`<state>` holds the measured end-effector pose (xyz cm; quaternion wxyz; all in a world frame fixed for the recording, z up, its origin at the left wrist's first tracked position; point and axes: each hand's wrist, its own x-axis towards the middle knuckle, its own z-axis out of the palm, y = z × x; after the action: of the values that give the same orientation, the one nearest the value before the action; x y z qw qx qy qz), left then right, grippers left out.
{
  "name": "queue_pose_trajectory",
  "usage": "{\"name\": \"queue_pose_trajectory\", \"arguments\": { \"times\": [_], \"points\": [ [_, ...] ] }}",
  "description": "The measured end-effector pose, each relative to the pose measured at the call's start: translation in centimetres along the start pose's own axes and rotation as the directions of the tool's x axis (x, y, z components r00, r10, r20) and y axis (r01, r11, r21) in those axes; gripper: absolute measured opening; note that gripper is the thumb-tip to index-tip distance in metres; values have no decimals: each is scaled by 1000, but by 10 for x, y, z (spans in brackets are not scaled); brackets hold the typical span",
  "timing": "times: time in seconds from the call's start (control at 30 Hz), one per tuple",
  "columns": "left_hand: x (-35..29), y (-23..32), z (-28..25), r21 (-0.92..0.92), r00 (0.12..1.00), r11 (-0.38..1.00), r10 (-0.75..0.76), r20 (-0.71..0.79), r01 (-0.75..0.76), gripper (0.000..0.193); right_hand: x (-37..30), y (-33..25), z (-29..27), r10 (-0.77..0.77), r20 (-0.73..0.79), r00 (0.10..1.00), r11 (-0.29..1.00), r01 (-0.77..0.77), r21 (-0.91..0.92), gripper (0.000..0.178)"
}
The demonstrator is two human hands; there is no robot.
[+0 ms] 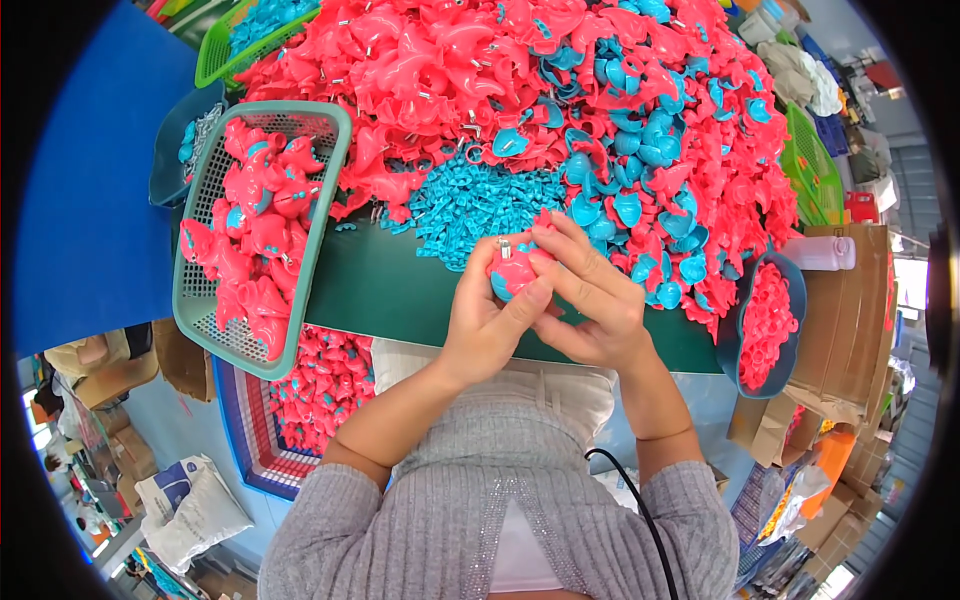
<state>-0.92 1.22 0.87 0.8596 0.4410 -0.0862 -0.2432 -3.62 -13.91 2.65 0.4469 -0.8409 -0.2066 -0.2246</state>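
**Both Hands Close on One Pink-and-Blue Piece**

The pink-and-blue plastic piece (515, 274) sits above the green table (365, 290), near the heap of small blue parts (480, 208). The left hand (484, 325) is clamped on its left side; the right hand (602, 308) grips its right. Good handling probably means steady, even pressure — pink and blue surfaces squared first — with fingertips clear of the small metal part (505, 249) on top.

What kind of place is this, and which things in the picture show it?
Probably a small workshop or factory for plastic goods: big heaps of pink parts and blue parts cover much of the table, and a green basket holds pieces in both colours.
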Motion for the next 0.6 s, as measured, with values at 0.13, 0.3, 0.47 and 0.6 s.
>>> {"name": "queue_pose_trajectory", "arguments": {
  "times": [0.13, 0.3, 0.47, 0.6],
  "points": [
    [1, 2, 1, 46, 1000, 999, -18, 20, 17, 44, 0, 1, 0, -7, -3, 1000, 1000, 7, -28, 50],
    [-1, -2, 2, -30, 999, 999, -34, 12, 35, 44, 2, -7, -1, 89, -32, 995, 995, -87, 51, 52],
    [-1, -9, -2, 123, 993, 990, 60, 105, -73, 41, 1, -5, -8, 121, 30, 992, 993, -121, 4, 56],
    [-2, -4, 3, -54, 996, 995, -86, 28, 87, 38, 1, -7, -9, 125, 74, 989, 992, -124, -22, 58]
  ]
}}
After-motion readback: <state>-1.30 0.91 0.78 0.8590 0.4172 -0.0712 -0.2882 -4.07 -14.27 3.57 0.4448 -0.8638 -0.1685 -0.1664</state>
